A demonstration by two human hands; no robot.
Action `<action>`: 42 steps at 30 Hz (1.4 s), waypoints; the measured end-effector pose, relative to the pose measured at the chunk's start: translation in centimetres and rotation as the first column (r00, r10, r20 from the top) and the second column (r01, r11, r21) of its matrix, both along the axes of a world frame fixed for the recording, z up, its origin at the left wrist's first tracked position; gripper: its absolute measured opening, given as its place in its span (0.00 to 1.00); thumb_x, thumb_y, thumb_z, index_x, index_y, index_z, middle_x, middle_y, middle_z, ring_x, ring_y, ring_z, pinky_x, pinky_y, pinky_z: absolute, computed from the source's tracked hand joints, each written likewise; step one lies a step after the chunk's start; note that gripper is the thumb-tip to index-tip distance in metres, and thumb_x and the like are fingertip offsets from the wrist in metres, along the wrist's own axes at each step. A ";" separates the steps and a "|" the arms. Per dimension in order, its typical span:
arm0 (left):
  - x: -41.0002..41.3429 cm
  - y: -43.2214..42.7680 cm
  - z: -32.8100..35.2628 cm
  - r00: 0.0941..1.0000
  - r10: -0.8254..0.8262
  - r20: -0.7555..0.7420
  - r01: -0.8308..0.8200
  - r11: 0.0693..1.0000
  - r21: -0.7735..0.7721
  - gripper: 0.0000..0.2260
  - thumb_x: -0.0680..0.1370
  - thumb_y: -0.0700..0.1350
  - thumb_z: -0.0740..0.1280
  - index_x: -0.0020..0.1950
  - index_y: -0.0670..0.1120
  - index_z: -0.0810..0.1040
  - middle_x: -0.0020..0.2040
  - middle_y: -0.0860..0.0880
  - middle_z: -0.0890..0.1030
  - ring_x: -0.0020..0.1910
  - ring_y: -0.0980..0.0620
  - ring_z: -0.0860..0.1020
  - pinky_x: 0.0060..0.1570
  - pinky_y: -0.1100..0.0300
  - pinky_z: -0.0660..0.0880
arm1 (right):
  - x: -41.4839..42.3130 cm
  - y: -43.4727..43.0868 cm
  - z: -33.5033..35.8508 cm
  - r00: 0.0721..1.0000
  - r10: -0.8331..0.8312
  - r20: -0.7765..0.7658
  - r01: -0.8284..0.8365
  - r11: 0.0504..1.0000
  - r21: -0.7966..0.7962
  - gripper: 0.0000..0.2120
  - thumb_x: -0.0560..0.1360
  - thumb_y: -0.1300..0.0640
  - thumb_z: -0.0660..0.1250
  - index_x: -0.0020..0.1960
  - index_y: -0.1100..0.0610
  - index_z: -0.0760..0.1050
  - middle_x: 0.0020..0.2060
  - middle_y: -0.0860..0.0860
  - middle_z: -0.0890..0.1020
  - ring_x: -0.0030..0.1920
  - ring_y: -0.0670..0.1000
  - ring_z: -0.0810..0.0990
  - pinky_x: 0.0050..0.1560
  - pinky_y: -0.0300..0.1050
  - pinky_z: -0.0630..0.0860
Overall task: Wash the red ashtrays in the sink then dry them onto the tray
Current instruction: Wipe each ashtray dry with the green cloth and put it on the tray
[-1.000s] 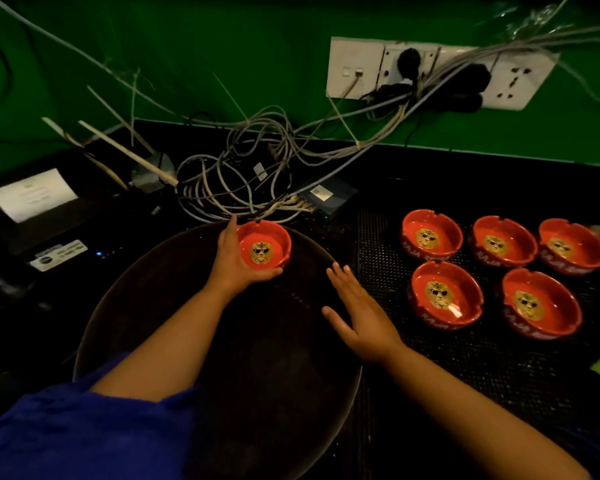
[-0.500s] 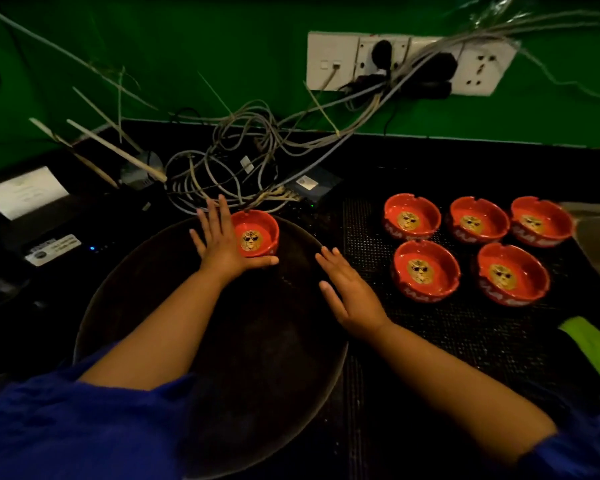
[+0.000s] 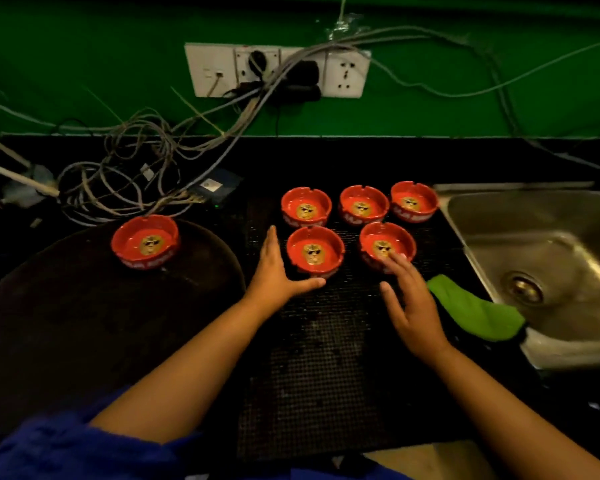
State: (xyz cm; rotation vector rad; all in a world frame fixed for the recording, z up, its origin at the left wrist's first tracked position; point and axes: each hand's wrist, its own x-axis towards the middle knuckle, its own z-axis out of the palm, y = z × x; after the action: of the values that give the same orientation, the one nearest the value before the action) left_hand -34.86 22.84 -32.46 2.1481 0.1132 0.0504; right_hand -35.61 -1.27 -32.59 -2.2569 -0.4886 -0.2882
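One red ashtray (image 3: 145, 241) with a gold face emblem stands alone at the far edge of the round dark tray (image 3: 84, 323). Several more red ashtrays sit in two rows on the black mesh mat (image 3: 312, 368). My left hand (image 3: 274, 271) is open, curved around the left and front of the front-left ashtray (image 3: 315, 249); I cannot tell if it touches. My right hand (image 3: 409, 299) is open, fingertips over the front rim of the front-right ashtray (image 3: 385, 244). The steel sink (image 3: 548, 258) lies at the right.
A green cloth (image 3: 475, 311) drapes over the sink's left rim. A tangle of cables (image 3: 129, 181) and a small box (image 3: 219, 187) lie behind the tray. A wall socket strip (image 3: 278, 71) hangs on the green wall.
My left hand let go of the ashtray on the tray and moved right to the front-left ashtray on the mat. My right hand moved right to the front-right ashtray. The view shifted right.
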 end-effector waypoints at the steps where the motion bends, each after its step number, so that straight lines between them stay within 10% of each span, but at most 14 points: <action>1: 0.5 -0.8 -0.3 0.999 0.029 -0.039 -0.029 1.000 -0.008 0.59 0.62 0.53 0.79 0.76 0.42 0.40 0.77 0.44 0.46 0.76 0.49 0.47 0.72 0.59 0.48 | 0.3 -1.8 -0.1 0.999 -0.038 -0.010 0.038 0.999 -0.026 0.21 0.77 0.50 0.59 0.68 0.58 0.70 0.68 0.51 0.69 0.72 0.50 0.63 0.71 0.43 0.59; 11: 3.2 -3.6 -1.9 0.966 0.258 0.006 -0.258 0.961 0.099 0.44 0.50 0.60 0.80 0.61 0.45 0.71 0.58 0.44 0.76 0.57 0.47 0.76 0.58 0.54 0.74 | 2.9 -12.1 -1.1 0.963 -0.100 -0.252 -0.035 0.876 -0.480 0.29 0.79 0.47 0.59 0.76 0.57 0.56 0.76 0.52 0.56 0.76 0.51 0.50 0.74 0.49 0.52; 22: -5.1 -9.9 -2.0 0.950 0.306 0.057 -0.310 0.947 0.086 0.43 0.53 0.54 0.82 0.64 0.48 0.69 0.61 0.48 0.72 0.59 0.53 0.71 0.59 0.61 0.67 | 3.1 -11.9 -2.3 0.970 -0.086 -0.229 -0.074 0.790 -0.608 0.29 0.81 0.42 0.46 0.77 0.55 0.48 0.77 0.51 0.52 0.76 0.50 0.50 0.74 0.49 0.51; 29: -8.7 -14.9 -2.5 0.953 0.298 0.061 -0.302 0.951 0.069 0.47 0.53 0.54 0.82 0.67 0.48 0.66 0.62 0.51 0.69 0.61 0.55 0.67 0.60 0.64 0.63 | 3.6 -12.6 -1.5 0.936 -0.109 -0.333 0.009 0.957 -0.289 0.25 0.81 0.55 0.55 0.76 0.59 0.56 0.73 0.56 0.64 0.71 0.57 0.65 0.68 0.49 0.63; 42: -8.9 -14.4 -2.7 0.962 0.274 -0.018 -0.271 0.958 0.096 0.55 0.52 0.64 0.78 0.73 0.48 0.60 0.69 0.49 0.66 0.67 0.52 0.66 0.67 0.57 0.64 | 5.9 -13.2 1.2 0.863 -0.226 -0.453 -0.056 0.847 -0.529 0.21 0.70 0.48 0.71 0.59 0.55 0.73 0.55 0.56 0.79 0.57 0.59 0.76 0.55 0.50 0.73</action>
State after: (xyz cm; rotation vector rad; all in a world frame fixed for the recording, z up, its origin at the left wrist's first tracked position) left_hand -43.78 8.42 -35.15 2.2127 0.4333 0.1853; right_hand -29.68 -14.49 -31.38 -2.7605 -0.1888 0.4523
